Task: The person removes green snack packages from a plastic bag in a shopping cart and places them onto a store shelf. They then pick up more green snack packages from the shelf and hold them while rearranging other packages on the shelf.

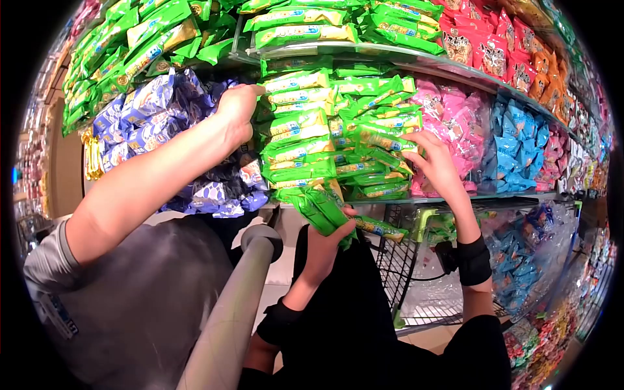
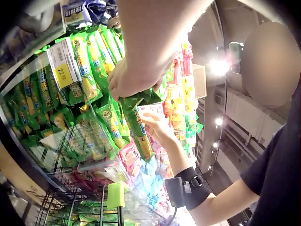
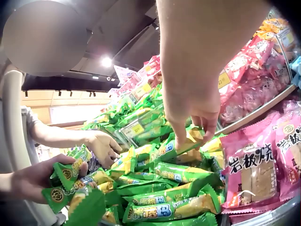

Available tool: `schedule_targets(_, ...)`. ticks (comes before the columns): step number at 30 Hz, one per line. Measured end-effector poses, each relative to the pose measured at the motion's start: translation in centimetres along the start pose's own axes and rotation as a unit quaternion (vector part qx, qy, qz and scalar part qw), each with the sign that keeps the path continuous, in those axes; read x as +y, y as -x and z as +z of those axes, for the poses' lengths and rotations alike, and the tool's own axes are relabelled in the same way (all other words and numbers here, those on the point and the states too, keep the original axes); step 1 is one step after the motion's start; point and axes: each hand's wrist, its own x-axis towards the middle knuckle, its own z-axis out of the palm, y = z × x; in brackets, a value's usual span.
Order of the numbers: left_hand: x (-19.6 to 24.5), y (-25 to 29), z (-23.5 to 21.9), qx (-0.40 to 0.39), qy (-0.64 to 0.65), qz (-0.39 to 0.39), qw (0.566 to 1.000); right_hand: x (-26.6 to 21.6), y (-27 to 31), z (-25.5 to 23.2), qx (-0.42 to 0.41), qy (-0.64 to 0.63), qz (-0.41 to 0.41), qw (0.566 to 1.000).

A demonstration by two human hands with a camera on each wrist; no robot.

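Note:
My left hand (image 1: 320, 252) grips several green-and-yellow snack packets (image 1: 318, 209) in front of the shelf edge; one packet juts out to the right. In the left wrist view, a held green packet (image 2: 137, 128) hangs below that hand. My right hand (image 1: 437, 168) reaches into the right side of the green packet bin, pinching one packet (image 1: 382, 138) by its end. The right wrist view has the fingers curled down around this packet, over a pile of matching packets (image 3: 162, 207). Black straps circle both my wrists.
Another person's hand (image 1: 237, 112) reaches between the purple packets (image 1: 149, 123) and the green ones. Pink packets (image 1: 448, 130) and blue packets (image 1: 513, 146) fill bins to the right. A grey pole (image 1: 234, 312) and a wire cart (image 1: 393, 276) stand below the shelf.

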Motion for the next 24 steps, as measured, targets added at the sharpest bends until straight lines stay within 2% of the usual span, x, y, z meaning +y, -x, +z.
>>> schedule_targets(3, 0.0, 0.1, -0.3, 0.004, 0.000, 0.008, 1.000, -0.1, -0.3, 1.1, -0.012, 0.022, 0.020, 0.999)
schedule_targets(7, 0.0, 0.3, -0.3, 0.010, 0.002, 0.006, 1.000, -0.8, -0.7, 1.8, 0.052, -0.002, 0.037, 0.998)
schedule_targets(10, 0.0, 0.5, -0.2, 0.004, -0.003, -0.003, 1.000, -0.5, -0.7, 1.9, 0.060, 0.009, 0.018, 0.998)
schedule_targets(13, -0.6, 0.6, -0.4, -0.018, -0.020, 0.013, 1.000, -0.6, -0.6, 2.2, 0.026, 0.039, 0.039, 0.998)
schedule_targets(16, -0.6, 0.6, -0.4, 0.001, -0.031, 0.006, 1.000, -0.8, -0.6, 2.3, 0.016, 0.014, 0.055, 0.998)
schedule_targets(22, -0.1, 0.6, 0.2, -0.003, -0.030, -0.012, 0.999, -0.9, 0.0, 2.0, 0.029, -0.045, 0.069, 0.996)
schedule_targets(24, -0.3, 1.1, 0.3, 0.000, -0.031, -0.019, 0.999, -0.7, 0.4, 1.3, 0.044, -0.014, 0.049, 0.998)
